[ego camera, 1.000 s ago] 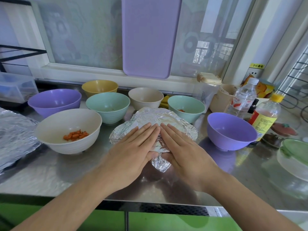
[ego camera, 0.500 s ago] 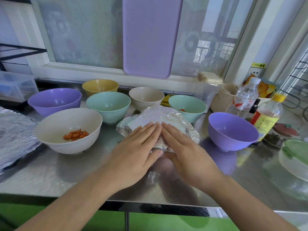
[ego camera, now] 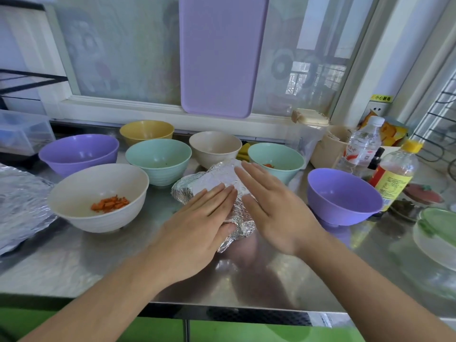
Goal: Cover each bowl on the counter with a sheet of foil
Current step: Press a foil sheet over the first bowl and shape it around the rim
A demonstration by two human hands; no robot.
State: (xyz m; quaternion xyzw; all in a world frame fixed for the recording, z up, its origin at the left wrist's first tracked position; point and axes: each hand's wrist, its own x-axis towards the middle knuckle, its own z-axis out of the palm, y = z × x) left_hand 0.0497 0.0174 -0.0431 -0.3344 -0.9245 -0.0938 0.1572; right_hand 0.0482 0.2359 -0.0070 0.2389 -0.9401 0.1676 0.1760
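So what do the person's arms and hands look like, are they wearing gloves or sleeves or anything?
No gloves. Both the left hand and the right hand are bare, and the forearms are bare too, with no sleeve showing as far as the picture's lower edge. No ring, watch or bracelet shows on either wrist or on the fingers. The nails look short and unpainted.

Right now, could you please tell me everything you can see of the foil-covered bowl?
The foil-covered bowl sits mid-counter, wrapped entirely in crinkled silver foil, so the bowl itself is hidden. The foil bunches into a loose flap at its near edge. The left hand presses flat on its near side; the right hand lies flat on top.
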